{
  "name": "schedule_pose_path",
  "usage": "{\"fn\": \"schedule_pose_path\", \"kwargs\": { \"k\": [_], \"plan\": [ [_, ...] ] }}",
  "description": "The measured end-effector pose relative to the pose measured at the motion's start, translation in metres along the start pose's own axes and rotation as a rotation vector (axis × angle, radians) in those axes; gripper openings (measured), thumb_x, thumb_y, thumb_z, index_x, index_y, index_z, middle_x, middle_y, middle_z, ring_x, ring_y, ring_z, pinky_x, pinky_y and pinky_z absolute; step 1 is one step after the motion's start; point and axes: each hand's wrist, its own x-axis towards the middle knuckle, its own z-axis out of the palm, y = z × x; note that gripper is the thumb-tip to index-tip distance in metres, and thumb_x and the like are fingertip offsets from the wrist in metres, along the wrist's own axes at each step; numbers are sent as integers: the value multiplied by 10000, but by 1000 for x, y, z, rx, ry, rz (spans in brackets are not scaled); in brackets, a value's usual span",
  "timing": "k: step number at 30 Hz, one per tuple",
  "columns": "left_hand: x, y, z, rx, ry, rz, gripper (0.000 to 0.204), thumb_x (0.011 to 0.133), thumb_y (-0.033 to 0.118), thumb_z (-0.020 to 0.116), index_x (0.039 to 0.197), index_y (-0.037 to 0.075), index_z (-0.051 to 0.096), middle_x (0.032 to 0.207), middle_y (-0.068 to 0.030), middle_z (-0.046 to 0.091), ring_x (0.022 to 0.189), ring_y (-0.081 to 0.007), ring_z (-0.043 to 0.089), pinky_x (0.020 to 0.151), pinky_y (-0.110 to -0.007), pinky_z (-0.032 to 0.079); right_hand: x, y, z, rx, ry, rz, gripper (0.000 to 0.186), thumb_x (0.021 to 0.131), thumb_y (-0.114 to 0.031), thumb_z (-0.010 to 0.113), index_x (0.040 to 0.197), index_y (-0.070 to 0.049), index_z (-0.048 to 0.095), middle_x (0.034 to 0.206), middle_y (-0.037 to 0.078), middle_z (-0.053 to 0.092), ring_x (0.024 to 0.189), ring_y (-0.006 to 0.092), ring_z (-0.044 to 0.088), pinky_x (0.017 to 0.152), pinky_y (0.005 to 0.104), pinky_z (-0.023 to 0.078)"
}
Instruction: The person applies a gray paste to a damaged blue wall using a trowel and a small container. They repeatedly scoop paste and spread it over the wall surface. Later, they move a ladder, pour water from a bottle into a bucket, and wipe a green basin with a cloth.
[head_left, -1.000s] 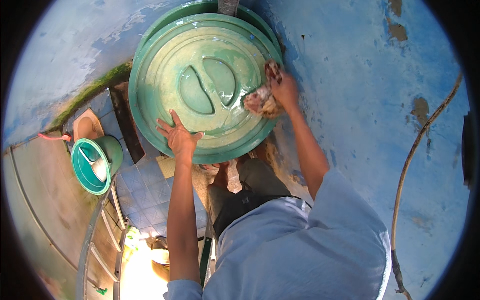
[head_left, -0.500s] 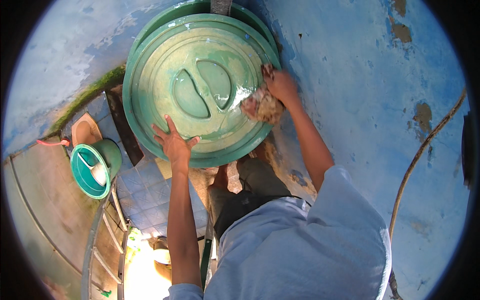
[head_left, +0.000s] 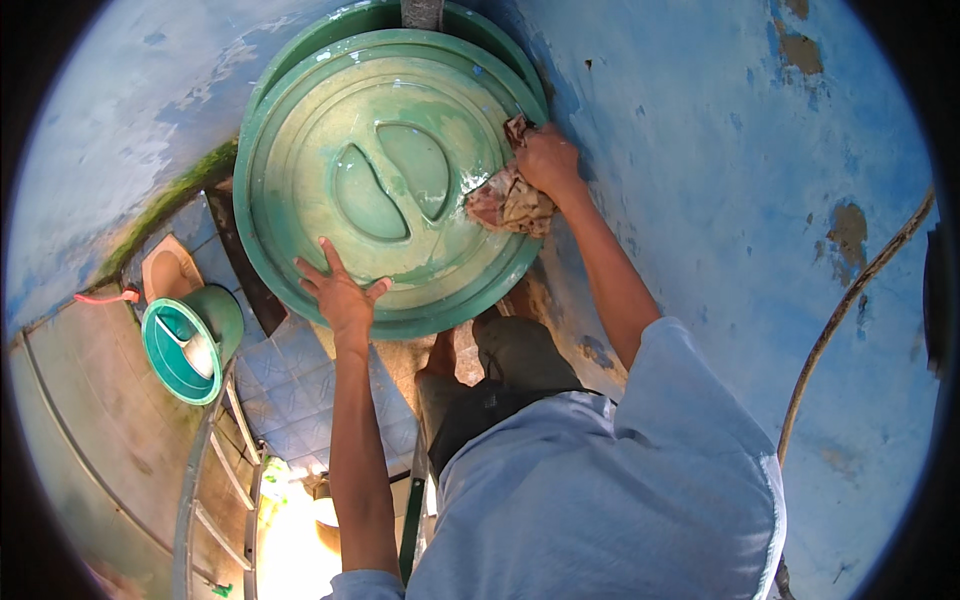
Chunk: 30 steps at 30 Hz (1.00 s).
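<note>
A large round green lid (head_left: 300,180) with two raised half-moon shapes lies over a green tub (head_left: 500,40), whose rim shows behind it. The lid's surface is wet and shiny in patches. My left hand (head_left: 340,300) rests with spread fingers on the lid's near left part. At the lid's right edge my right hand (head_left: 548,160) is closed around a crumpled brownish, patterned cloth (head_left: 510,200). The cloth hangs below the fist and lies against the lid.
A peeling blue wall (head_left: 700,180) rises close on the right, with a cable (head_left: 830,325) along it. At left stand a green bucket (head_left: 215,320) holding a white-handled dipper, and a metal ladder (head_left: 215,470). Blue tiles (head_left: 290,385) cover the floor below. A grey pipe (head_left: 422,14) meets the tub's far side.
My right hand and the cloth have shifted slightly left and up along the lid's right edge. The left hand stays spread on the lid; the whole view has moved a little.
</note>
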Motion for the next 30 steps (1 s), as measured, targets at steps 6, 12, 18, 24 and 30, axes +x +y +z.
{"fn": "schedule_pose_path", "kwargs": {
  "k": [6,12,18,24,30],
  "plan": [
    [1,-1,-2,0,-19,-5,1273,510,436,886,1512,166,147,1459,-399,74,1272,-605,272,1029,-532,377,-9,-1,-14,1,-87,82,337,882,-293,529,1010,-20,677,1164,244,557,994,399,597,821,492,490],
    [0,1,-1,15,3,3,1272,512,454,882,1512,167,151,1450,-410,87,1277,-600,271,1030,-529,375,55,-28,-3,6,107,-51,381,870,-358,569,1159,-118,635,1188,217,539,1018,401,577,830,501,481],
    [2,1,-1,37,-46,-60,1292,498,432,890,1514,199,127,1481,-367,70,1300,-577,260,1051,-504,382,41,-16,-9,-60,-93,-48,391,839,-331,572,1149,-108,654,1177,207,580,998,377,597,808,514,491],
    [3,-2,3,75,1,-26,1293,505,441,885,1516,214,112,1488,-362,50,1319,-557,247,1047,-481,399,95,-34,-24,105,103,-156,342,862,-292,551,1156,-146,649,1073,196,612,966,385,613,790,510,502],
    [2,-1,2,63,-42,-70,1285,512,430,887,1517,239,110,1499,-343,36,1328,-550,238,1044,-475,404,96,-66,1,105,253,-336,345,850,-297,594,1174,-193,645,1075,172,567,1007,353,565,805,495,495]
  ]
}}
